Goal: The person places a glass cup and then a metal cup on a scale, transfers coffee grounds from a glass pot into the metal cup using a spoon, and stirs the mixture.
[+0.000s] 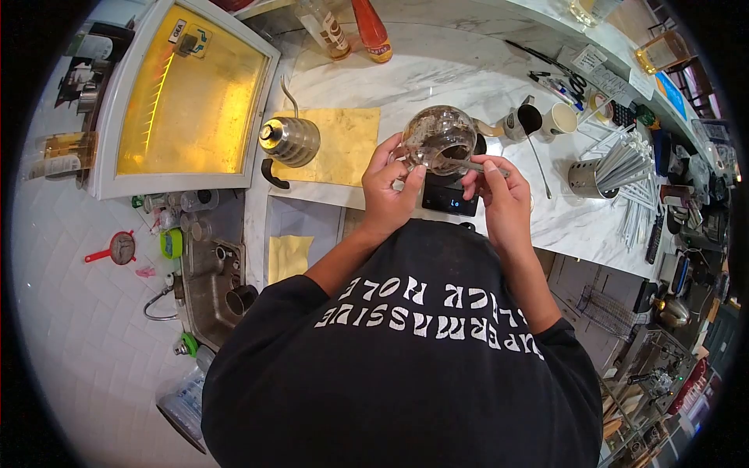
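A round glass vessel [438, 125] with dark brown residue inside is tilted so that its mouth faces me. My left hand [390, 191] is closed around its left side, thumb and fingers near the neck. At the mouth, my right hand [499, 191] pinches a thin grey stick-like tool [470, 164], its far end reaching to the opening. I cannot tell what kind of tool it is. Just below the vessel, partly covered by the hands, lies a black digital scale [452, 202] with a lit display reading "Lo".
A steel gooseneck kettle [298, 142] stands on a yellow cloth [351, 136] at the left. To the right are a dark-filled pitcher [516, 125], a cream cup [560, 119], a long spoon [541, 168] and a straw holder [585, 180]. Bottles [372, 35] stand at the back.
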`<action>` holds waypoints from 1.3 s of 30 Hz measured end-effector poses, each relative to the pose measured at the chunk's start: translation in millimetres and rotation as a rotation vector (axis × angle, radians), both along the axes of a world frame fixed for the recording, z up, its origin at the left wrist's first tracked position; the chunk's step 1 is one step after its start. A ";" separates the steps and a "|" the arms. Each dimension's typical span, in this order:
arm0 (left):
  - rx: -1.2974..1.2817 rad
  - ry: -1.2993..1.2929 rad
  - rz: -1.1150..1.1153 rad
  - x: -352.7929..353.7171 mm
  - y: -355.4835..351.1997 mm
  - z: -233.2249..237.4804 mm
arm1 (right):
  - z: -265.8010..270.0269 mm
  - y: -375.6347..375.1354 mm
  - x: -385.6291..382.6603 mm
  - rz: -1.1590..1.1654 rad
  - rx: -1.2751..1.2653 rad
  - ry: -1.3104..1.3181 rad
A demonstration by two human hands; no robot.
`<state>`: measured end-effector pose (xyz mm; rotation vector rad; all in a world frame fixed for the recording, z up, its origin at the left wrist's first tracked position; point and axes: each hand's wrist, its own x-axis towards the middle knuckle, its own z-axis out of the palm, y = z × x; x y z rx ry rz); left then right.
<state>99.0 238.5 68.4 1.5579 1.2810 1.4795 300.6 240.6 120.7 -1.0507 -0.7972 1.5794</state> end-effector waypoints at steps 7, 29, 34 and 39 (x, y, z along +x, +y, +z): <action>-0.002 -0.017 0.075 -1.5 3.0 -9.7 | 1.9 0.2 9.6 -0.089 0.038 -0.023; -0.162 -0.139 0.206 -10.6 7.5 -26.8 | 4.0 -6.2 26.5 -0.236 0.765 -1.125; -0.110 -0.136 0.145 -9.2 6.1 -14.7 | 33.4 -17.2 10.3 -0.182 0.639 -0.800; -0.023 -0.075 0.058 -9.7 3.8 -14.0 | 22.6 -8.2 -4.7 -0.091 0.844 -0.937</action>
